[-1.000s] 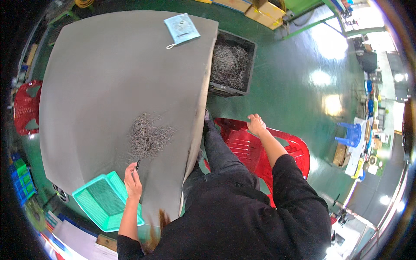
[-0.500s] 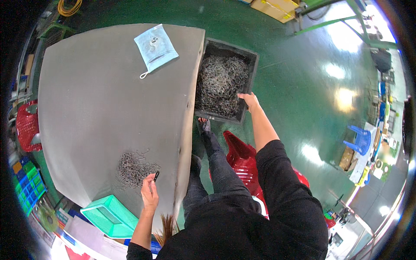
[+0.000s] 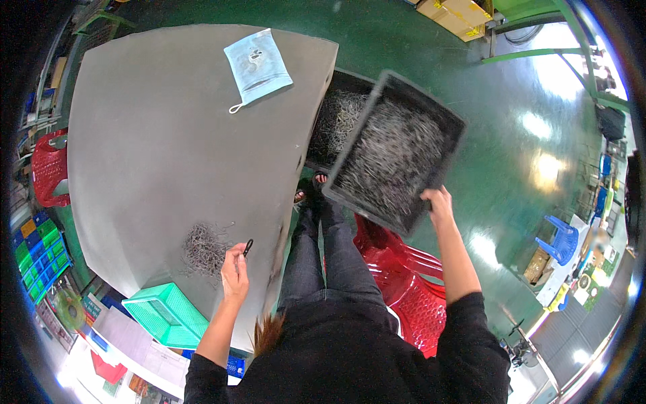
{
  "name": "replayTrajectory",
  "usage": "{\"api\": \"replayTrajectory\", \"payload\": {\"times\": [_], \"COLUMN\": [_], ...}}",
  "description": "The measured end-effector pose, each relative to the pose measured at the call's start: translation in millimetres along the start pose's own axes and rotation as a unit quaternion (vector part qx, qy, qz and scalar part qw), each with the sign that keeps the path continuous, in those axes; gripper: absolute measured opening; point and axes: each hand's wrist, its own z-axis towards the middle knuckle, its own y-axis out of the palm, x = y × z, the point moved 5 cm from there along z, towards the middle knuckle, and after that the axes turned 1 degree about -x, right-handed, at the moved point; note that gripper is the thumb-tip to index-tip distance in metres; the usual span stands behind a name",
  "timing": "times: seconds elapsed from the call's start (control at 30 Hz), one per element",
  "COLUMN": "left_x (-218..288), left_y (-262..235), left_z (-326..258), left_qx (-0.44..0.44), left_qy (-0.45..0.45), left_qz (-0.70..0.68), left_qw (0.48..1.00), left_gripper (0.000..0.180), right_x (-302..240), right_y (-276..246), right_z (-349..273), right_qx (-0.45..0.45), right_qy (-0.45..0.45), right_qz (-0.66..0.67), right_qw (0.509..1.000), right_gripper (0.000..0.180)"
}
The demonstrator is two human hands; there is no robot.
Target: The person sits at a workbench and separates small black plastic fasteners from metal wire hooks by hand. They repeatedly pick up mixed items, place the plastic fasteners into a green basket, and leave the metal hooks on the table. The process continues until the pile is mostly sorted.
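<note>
My right hand [image 3: 441,204] is closed on the near right wall of a black plastic bin [image 3: 461,131], which holds many small thin metal pieces [image 3: 400,151], smeared by motion. This bin sits askew, partly covering a second black bin [image 3: 353,81] with similar metal pieces [image 3: 336,116]. Over the grey table [image 3: 168,148], my left hand [image 3: 234,271] pinches a small, slim black object [image 3: 249,246] whose kind I cannot make out. Just left of that hand lies a loose pile of small metal pieces [image 3: 203,249].
A blue face mask [image 3: 266,71] with small dark bits on it lies on the table's far part. A green plastic basket [image 3: 165,313] stands by the near left corner. Red plastic chairs [image 3: 410,289] are close behind the bins. Cardboard boxes [image 3: 457,13] stand at the far right.
My right hand has pulled the upper bin right and toward me, turning it, which uncovers the second bin beneath. My left hand still holds the black object near the pile.
</note>
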Motion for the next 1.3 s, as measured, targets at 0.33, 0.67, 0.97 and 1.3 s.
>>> {"api": "replayTrajectory", "payload": {"times": [0.33,0.67,0.97,1.3], "left_x": [-7,-8,-69,-149], "left_y": [-2,-26,-24,-34], "left_z": [27,9,-95,-173], "left_qx": [-0.069,0.033,0.262,0.447], "left_qy": [0.016,-0.039,-0.180,-0.266], "left_qz": [0.028,-0.154,-0.306,-0.097], "left_qw": [0.997,0.987,0.897,0.849], "left_gripper": [0.013,0.022,0.016,0.023], "right_x": [-4,-92,-113,-96], "right_y": [-106,44,439,606], "right_z": [-137,-167,-101,-85], "right_qx": [0.121,-0.060,-0.358,-0.387], "right_qy": [0.066,-0.059,-0.077,-0.133], "right_qz": [-0.008,-0.085,-0.169,-0.337], "right_qw": [0.990,0.993,0.915,0.848], "right_gripper": [0.030,0.034,0.025,0.026]}}
